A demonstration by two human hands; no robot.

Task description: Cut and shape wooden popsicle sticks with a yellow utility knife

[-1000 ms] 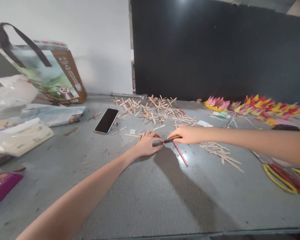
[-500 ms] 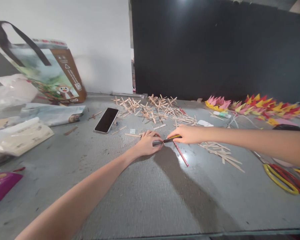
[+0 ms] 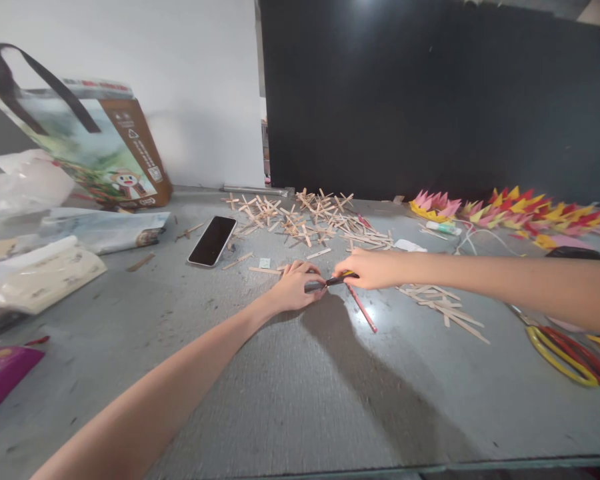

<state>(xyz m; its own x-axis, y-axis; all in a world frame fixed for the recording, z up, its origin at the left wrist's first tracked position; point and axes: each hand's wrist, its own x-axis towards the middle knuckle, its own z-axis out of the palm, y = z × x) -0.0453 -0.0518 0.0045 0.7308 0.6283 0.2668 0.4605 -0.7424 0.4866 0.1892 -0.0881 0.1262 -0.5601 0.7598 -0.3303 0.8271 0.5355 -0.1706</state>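
My left hand [image 3: 296,287] rests low over the grey table, fingers closed on a dark grey, narrow piece [image 3: 314,287] whose kind I cannot make out. Facing it from the right, my right hand [image 3: 363,268] grips a black-and-yellow tool that looks like a utility knife [image 3: 341,278]. The tool's dark end meets the grey piece, or nearly so, between the two hands. Just below my right hand lies a reddish pencil [image 3: 363,310], slanting toward me; its upper end is close to the fingers. My right fingers hide part of the tool.
Behind the hands is a heap of crossed wooden sticks [image 3: 305,217]; loose sticks [image 3: 445,307] lie right. A phone [image 3: 213,241] and a carrier bag [image 3: 105,147] are left. Scissors [image 3: 565,353] and folded-paper crowns [image 3: 530,213] are at the right. A dark panel [image 3: 430,100] stands behind.
My right hand and the black-and-yellow tool have shifted very slightly left. My left hand keeps its place and its hold; the view has barely moved.
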